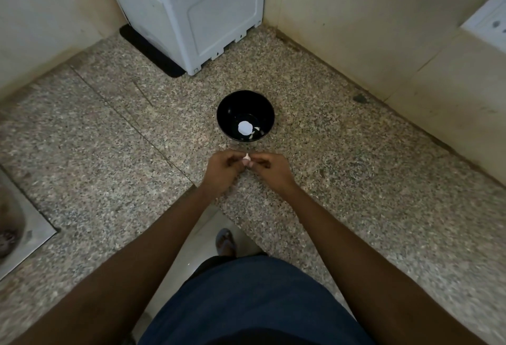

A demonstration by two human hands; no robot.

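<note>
Pinching one small white piece (pixel 247 156) between their fingertips, the left grip (pixel 224 169) and right grip (pixel 269 169) meet over the speckled table (pixel 342 169), just before the black bowl (pixel 264 109). The bowl holds a round white piece (pixel 244 127) and scraps. A white appliance (pixel 208 16) on a black mat (pixel 153 52) stands well behind. The steel sink (pixel 27 224) lies far left.

black bowl (pixel 245 116) just ahead, white appliance (pixel 191 10) beyond, open counter (pixel 356 180) right
</note>
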